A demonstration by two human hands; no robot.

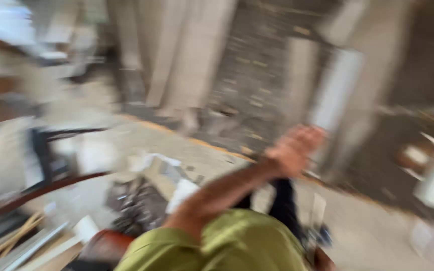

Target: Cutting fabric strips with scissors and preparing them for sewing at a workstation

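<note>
The fingers [305, 136] of the one hand [295, 149] I can see look curled in toward the palm, but the whole view is smeared by motion and I cannot tell whether they close on anything; nothing shows between them. From the way the forearm [222, 193] rises out of the green sleeve [217, 246] I cannot say which hand it is, and no second hand is in view.

Nearest to that hand is a pale upright slab [335, 90], perhaps a board or panel, leaning just beyond the knuckles; whether they touch it is unclear. I judge no piece of work here as finished or started: nothing is plainly held, set down or joined.

Below the arm lies a heap of grey rubble and white scraps [146, 193] on the concrete floor [367, 226]. To the left, loose pale strips [31, 243] and a dark curved bar [51, 188] crowd the ground. Tall pale panels [177, 55] stand at the back. The barest floor lies to the lower right, so that side looks easiest for moving.
</note>
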